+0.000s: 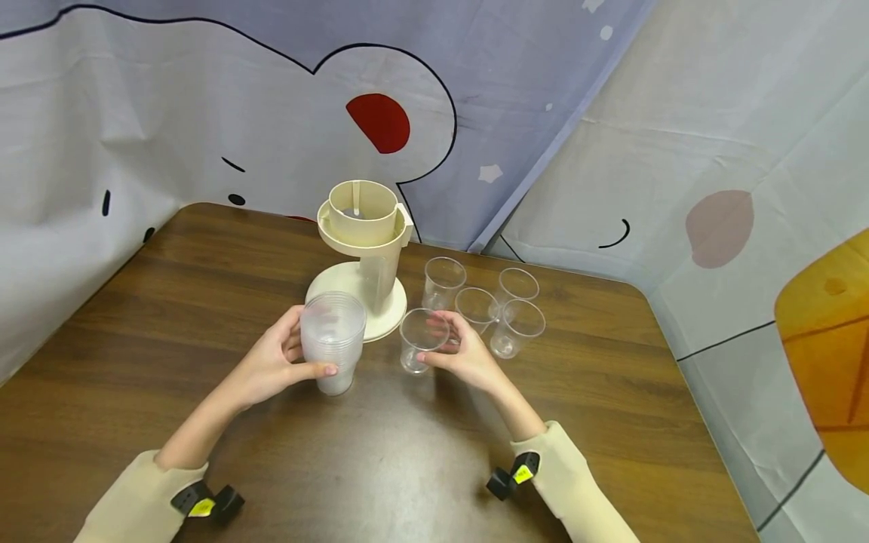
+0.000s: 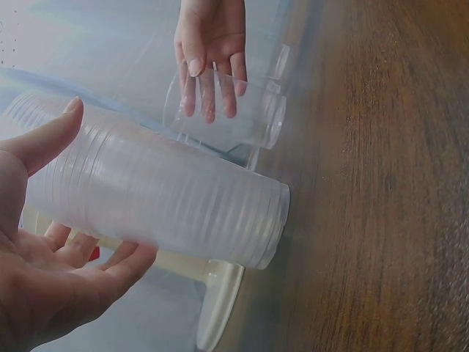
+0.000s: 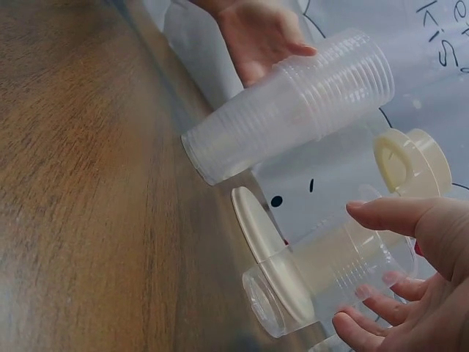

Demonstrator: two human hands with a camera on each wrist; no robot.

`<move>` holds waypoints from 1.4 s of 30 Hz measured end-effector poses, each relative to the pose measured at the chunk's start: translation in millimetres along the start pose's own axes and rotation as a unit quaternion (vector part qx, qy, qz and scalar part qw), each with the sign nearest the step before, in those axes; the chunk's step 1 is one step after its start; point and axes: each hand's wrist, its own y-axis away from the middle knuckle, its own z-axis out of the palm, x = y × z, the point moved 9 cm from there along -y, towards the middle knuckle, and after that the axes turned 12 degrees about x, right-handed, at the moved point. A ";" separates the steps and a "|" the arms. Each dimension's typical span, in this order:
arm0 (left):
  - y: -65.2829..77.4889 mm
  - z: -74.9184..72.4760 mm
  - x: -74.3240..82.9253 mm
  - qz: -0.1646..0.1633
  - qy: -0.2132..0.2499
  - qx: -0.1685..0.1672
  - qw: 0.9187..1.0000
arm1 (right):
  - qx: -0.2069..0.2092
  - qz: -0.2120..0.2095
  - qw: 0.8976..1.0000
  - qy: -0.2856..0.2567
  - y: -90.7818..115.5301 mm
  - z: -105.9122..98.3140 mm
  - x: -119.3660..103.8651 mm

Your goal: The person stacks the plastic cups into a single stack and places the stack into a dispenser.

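Note:
My left hand holds a tall stack of nested clear plastic cups, thumb on the near side and fingers round the far side. The stack is upright, its base close to the tabletop. To its right, my right hand is round a single clear plastic cup, with the thumb at its near side and the fingers behind, showing through the plastic in the left wrist view. This cup stands upright, mouth up. Just behind both hands is a cream cup dispenser with a round base and an open ring top.
Several more clear cups stand upright behind and right of my right hand, among them a back cup and a right-hand cup. The brown wooden table ends at a printed cloth hanging along the back and right.

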 end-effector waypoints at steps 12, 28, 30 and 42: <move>-0.1 0.2 0.5 0.003 0.001 0.002 1.000 | -0.001 -0.008 1.000 -0.012 2.9 -0.6 -5.6; 0.4 0.2 0.0 0.000 0.002 0.005 1.000 | 0.022 -0.044 0.999 -0.025 3.9 -8.5 -24.2; 0.5 0.1 -0.1 0.000 0.002 0.007 1.000 | 0.024 -0.048 0.998 -0.025 4.9 -9.0 -27.8; 1.2 0.2 -0.8 0.001 0.001 0.006 1.000 | 0.039 -0.057 0.997 -0.033 6.1 -12.0 -39.4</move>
